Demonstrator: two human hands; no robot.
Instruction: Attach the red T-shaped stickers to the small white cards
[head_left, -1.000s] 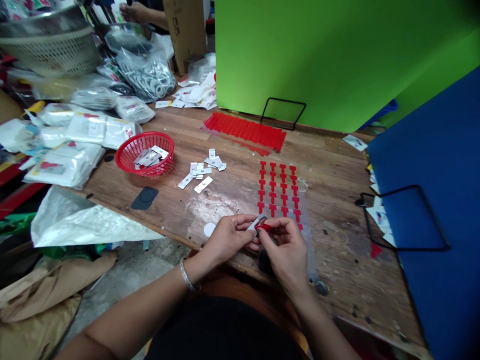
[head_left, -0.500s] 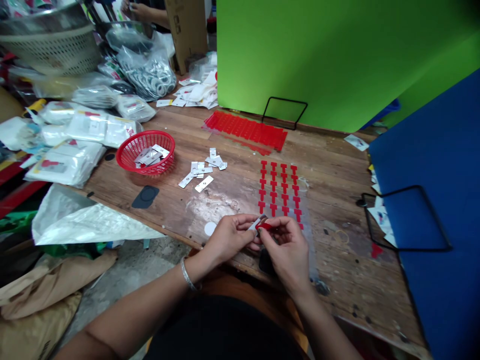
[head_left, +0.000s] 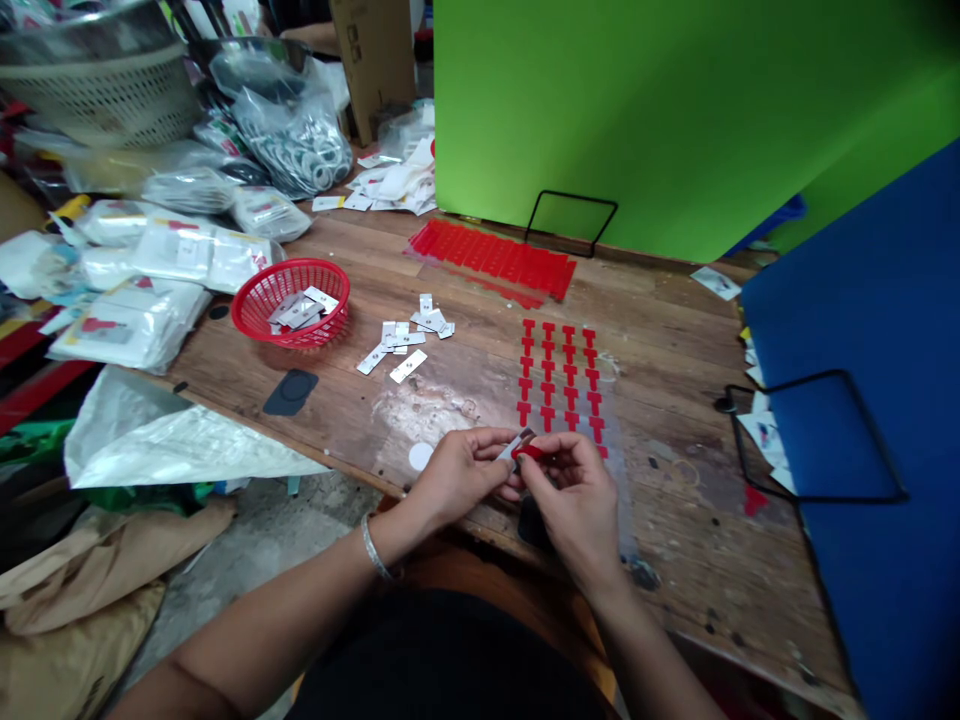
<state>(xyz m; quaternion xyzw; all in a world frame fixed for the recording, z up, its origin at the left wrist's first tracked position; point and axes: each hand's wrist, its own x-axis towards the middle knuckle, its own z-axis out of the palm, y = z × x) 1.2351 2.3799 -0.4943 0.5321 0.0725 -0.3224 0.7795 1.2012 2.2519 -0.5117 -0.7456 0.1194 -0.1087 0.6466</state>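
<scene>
My left hand (head_left: 469,468) is closed on a small silver-grey metal plate (head_left: 514,443), just above the table's front edge. Against that plate, my right hand (head_left: 576,490) pinches a red T-shaped sticker (head_left: 534,452); the fingers partly hide where the two meet. Beyond my hands lies a clear sheet (head_left: 615,440) bearing rows of red T-shaped stickers (head_left: 547,386). Several similar plates (head_left: 405,341) lie loosely on the table to the left of the sheet. More plates (head_left: 301,312) sit in a red plastic basket (head_left: 291,340) farther left.
A stack of red sticker sheets (head_left: 491,260) lies at the back, before a green panel (head_left: 637,110). A blue panel (head_left: 885,400) with a black wire frame (head_left: 851,498) stands at right. Packed plastic bags (head_left: 135,310) crowd the left. Another person's arm (head_left: 315,38) shows at the back.
Both hands stay almost still, holding the plate and the red sticker together. At the back left, the other person's hand and arm have shifted. The camera view has moved very slightly.
</scene>
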